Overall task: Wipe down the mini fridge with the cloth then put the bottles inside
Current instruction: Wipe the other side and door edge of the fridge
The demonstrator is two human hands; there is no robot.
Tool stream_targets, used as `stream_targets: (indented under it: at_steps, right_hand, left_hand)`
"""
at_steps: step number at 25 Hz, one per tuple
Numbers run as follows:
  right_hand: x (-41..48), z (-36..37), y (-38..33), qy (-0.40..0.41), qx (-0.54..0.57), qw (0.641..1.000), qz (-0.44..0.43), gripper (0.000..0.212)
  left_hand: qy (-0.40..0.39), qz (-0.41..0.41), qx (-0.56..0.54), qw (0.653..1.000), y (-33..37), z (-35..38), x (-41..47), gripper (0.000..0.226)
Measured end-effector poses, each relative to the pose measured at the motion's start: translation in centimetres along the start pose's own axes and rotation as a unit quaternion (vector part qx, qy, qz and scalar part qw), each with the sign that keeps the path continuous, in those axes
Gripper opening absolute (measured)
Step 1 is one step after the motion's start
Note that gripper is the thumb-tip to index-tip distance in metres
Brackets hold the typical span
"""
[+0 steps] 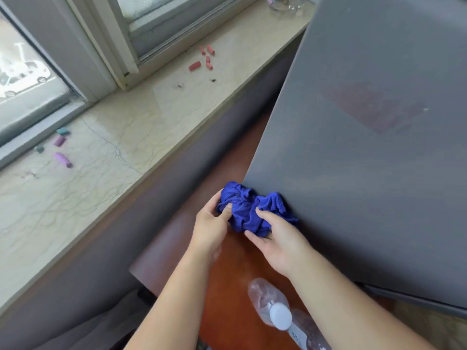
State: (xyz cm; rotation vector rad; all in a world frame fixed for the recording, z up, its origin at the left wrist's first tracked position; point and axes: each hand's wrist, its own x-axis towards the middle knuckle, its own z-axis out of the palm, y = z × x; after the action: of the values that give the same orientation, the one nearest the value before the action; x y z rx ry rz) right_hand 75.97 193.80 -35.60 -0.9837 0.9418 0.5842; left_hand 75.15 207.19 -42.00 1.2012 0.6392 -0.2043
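A crumpled blue cloth (249, 209) lies at the near left corner of the grey mini fridge's top (366, 137). My left hand (211, 227) pinches the cloth's left part between thumb and fingers. My right hand (276, 236) grips its right part from below. Both hands are over the brown table (227, 294) beside the fridge. A clear plastic bottle with a white cap (271, 304) stands on the table just under my right forearm. A second bottle (307, 332) is partly hidden behind that arm.
A marble windowsill (106, 157) runs along the left, with several pink, purple and teal chalk pieces on it. Glass items (285, 3) sit at its far end. A faint reddish patch (371, 107) marks the fridge top.
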Motion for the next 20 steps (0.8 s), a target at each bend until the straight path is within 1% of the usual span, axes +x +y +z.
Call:
stream_targets:
  at_steps: [3, 7, 9, 13, 17, 20]
  right_hand:
    - [0.9, -0.8, 0.4, 0.026, 0.025, 0.999, 0.016, 0.028]
    - [1.1, -1.7, 0.1, 0.031, 0.050, 0.998, 0.033, 0.026]
    - [0.6, -2.1, -0.2, 0.031, 0.055, 0.998, 0.030, 0.027]
    - [-1.7, -4.1, -1.4, 0.026, 0.068, 0.997, 0.021, 0.025]
    - [-4.1, -7.9, -2.8, 0.031, 0.073, 0.997, 0.016, 0.026]
    - [-5.6, -11.1, -3.1, 0.025, 0.093, 0.995, 0.009, 0.030]
  left_hand:
    - [0.007, -0.022, 0.024, 0.999, -1.8, 0.0, 1.4, 0.039]
    - [0.021, -0.037, 0.055, 0.998, -2.7, 0.3, 1.9, 0.042]
    - [0.015, -0.051, 0.054, 0.997, -2.4, 0.6, 1.5, 0.041]
    - [-0.018, -0.101, 0.057, 0.993, -1.5, 2.3, -0.6, 0.030]
    - [-0.060, -0.126, 0.148, 0.979, -0.7, 5.6, -3.0, 0.028]
    - [-0.075, -0.142, 0.226, 0.961, -0.1, 8.2, -4.8, 0.034]
